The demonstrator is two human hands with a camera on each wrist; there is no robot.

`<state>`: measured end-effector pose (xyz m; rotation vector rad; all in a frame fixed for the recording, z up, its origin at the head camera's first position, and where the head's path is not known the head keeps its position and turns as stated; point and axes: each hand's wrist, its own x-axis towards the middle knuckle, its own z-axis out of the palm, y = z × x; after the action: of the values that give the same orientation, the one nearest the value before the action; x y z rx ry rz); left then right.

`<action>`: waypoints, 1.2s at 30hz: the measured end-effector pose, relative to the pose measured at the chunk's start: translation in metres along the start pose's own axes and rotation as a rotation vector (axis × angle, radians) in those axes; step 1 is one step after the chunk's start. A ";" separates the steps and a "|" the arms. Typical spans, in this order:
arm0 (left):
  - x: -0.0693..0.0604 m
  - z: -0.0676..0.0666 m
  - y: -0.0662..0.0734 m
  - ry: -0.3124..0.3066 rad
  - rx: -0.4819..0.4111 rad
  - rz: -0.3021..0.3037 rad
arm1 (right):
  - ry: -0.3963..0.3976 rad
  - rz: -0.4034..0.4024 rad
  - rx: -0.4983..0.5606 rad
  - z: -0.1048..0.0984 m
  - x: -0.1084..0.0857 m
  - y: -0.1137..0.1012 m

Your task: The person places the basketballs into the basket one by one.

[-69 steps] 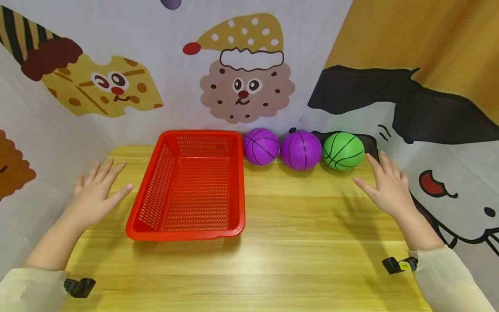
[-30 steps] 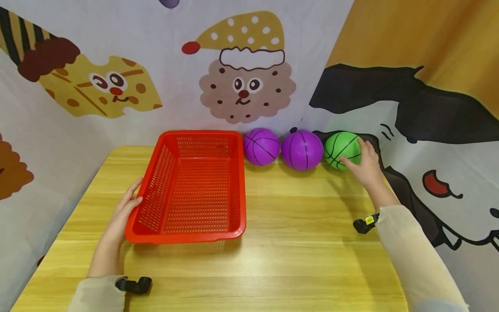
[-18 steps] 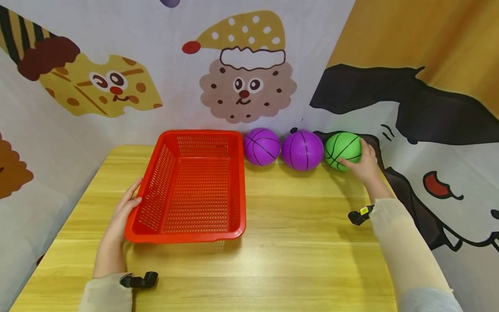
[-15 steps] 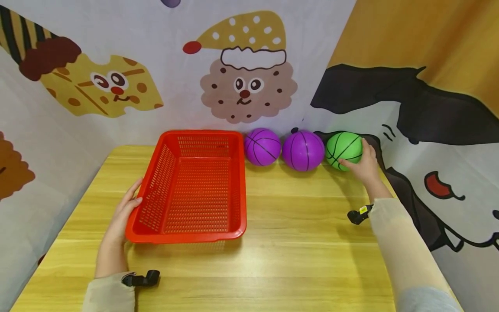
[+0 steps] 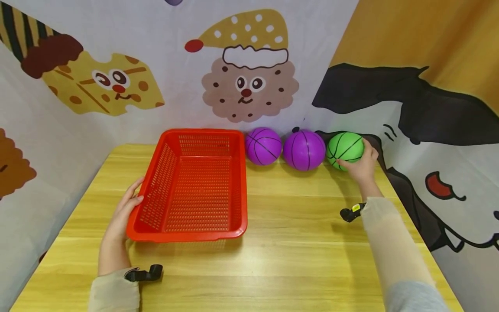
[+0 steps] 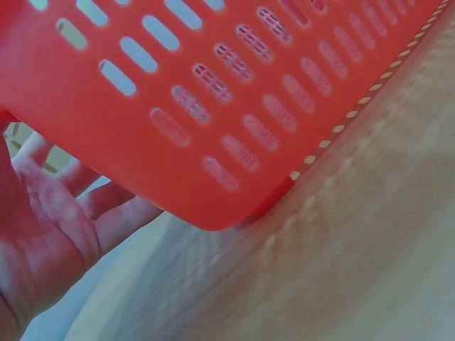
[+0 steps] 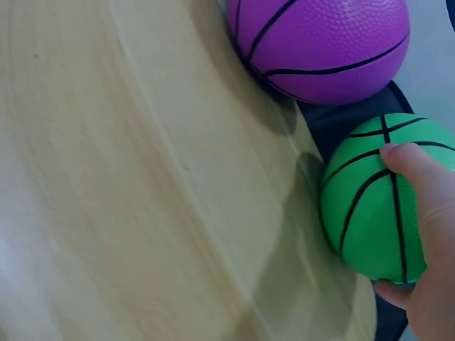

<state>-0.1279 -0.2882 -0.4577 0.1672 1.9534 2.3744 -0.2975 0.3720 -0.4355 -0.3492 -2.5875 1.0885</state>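
A red perforated basket [image 5: 187, 236] stands on the left part of the table. My left hand [image 5: 121, 214] holds its left side, thumb on the rim; in the left wrist view the fingers of that hand [image 6: 53, 220] lie behind the basket wall [image 6: 163, 170]. At the back right, my right hand [image 5: 362, 167] grips a green ball [image 5: 345, 149] from its right side. The right wrist view has the thumb of this hand [image 7: 434, 234] on top of the green ball [image 7: 370, 206] and a fingertip at its lower edge. Beside it is a purple ball [image 7: 320, 42].
Two purple balls, one beside the basket [image 5: 263, 146] and one in the middle [image 5: 304, 150], stand in a row with the green ball along the back of the wooden table [image 5: 288, 260]. A cloth with cartoon prints [image 5: 175, 86] hangs behind and at the sides.
From raised and spread, my left hand has come onto the basket's left side, and my right hand has moved left onto the green ball and closed round it. Basket and balls look unmoved.
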 end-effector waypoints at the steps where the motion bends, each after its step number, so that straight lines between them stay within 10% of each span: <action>1: 0.000 0.000 0.001 0.003 0.003 -0.002 | 0.019 0.013 0.002 0.002 -0.001 0.000; 9: -0.001 0.001 0.000 0.012 -0.002 -0.009 | 0.148 0.083 0.071 0.007 -0.011 -0.001; 19: 0.000 -0.001 0.000 0.015 -0.004 -0.011 | 0.361 -0.043 0.258 -0.014 -0.035 -0.039; 36: -0.001 -0.003 0.000 -0.027 -0.016 -0.030 | 0.202 -0.231 0.512 -0.002 -0.107 -0.118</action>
<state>-0.1272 -0.2916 -0.4581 0.1662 1.9107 2.3560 -0.2105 0.2569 -0.3684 -0.0318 -2.0211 1.4801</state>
